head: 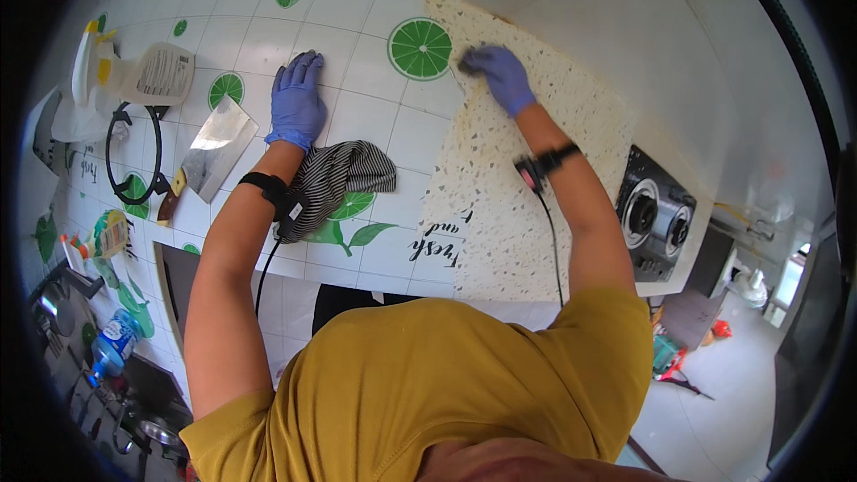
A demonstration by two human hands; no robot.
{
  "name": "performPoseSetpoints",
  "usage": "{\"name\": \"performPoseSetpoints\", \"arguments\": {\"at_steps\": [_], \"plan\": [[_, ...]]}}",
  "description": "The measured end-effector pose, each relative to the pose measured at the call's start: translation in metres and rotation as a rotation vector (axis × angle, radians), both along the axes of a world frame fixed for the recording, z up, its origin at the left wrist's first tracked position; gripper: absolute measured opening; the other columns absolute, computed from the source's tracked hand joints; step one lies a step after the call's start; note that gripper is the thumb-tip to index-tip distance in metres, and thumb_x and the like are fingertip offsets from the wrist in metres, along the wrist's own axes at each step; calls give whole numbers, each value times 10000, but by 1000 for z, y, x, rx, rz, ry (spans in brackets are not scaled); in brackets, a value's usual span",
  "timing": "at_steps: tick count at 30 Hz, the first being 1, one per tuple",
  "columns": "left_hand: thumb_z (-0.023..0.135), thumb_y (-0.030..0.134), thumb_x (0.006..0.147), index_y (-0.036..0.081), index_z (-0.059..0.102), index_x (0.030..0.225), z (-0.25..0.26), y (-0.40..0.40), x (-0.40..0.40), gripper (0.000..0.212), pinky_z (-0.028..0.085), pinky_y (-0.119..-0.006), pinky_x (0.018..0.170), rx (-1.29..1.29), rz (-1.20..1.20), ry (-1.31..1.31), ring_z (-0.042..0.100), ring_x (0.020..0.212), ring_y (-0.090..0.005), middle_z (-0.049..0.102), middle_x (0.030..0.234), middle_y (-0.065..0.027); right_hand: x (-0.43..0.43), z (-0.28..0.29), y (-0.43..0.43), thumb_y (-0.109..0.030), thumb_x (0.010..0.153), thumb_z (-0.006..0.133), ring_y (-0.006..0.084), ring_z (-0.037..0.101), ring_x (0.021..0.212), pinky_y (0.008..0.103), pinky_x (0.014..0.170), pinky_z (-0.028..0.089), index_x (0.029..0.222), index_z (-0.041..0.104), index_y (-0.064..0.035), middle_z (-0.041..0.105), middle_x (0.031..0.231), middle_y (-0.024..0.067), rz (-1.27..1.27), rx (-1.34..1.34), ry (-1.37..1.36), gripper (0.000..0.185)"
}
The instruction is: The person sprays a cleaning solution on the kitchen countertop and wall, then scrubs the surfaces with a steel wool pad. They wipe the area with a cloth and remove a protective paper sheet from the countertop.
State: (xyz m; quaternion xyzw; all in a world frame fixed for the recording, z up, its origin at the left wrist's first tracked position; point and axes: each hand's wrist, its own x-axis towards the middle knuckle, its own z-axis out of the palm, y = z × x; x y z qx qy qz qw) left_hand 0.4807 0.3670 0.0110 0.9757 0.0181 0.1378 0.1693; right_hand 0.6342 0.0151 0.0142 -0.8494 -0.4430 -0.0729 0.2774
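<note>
My left hand (298, 104), in a purple-blue glove, lies flat on white tile-patterned covering (365, 100) printed with green lime slices. Nothing is in it. Just below its wrist is a crumpled black-and-white striped cloth (351, 167), partly hidden by my forearm. My right hand (502, 77), gloved alike, presses a dark scouring pad (473, 61) onto the beige speckled countertop (535, 140), close to the edge of the lime-printed covering. Its fingers hide part of the pad. A cleaver (221, 147) rests flat to the left of my left hand.
Beyond the cleaver are a black ring-shaped stand (161, 154) and a spray bottle (161, 73) with a white and yellow head. A gas stove (656, 214) sits at right. Lower left are a yellow-green bottle (110, 234) and a blue plastic bottle (117, 341).
</note>
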Motion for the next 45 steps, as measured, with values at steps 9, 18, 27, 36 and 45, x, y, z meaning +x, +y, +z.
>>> {"name": "performPoseSetpoints", "arguments": {"at_steps": [9,18,27,36,45], "plan": [[469,22,732,96,488,1229,1,-5,6,503,272,-428,1051,9,-27,-2,415,1224,-242,476,1286,-76,65,-26,54,-4,747,504,291,565,954,346,849,449,961,693,-146,631,1014,94,-211,127,110,318],[466,30,739,95,487,1231,-5,-1,0,496,278,-426,1048,30,16,14,417,1222,-239,483,1279,-74,-38,14,-43,-32,767,538,241,582,971,310,846,463,879,715,-146,643,976,67,21,-172,271,238],[467,13,722,91,490,1236,-1,-2,8,521,287,-423,1044,49,-27,8,417,1217,-276,472,1296,-104,-8,6,21,-93,756,567,261,586,934,324,830,468,909,700,-109,646,976,87,-235,-50,256,203],[459,32,738,57,506,1210,-6,-6,6,475,302,-407,1032,74,-8,-21,432,1197,-292,499,1268,-117,-169,-14,-98,-171,799,589,270,628,838,346,714,482,901,688,-77,656,902,135,-573,39,762,171],[474,25,705,70,494,1224,-2,-4,10,521,274,-425,1045,52,-60,19,408,1225,-283,479,1290,-107,51,9,108,-119,792,496,267,533,1023,368,875,438,1021,634,-132,581,1087,72,-400,-271,-187,267]]}}
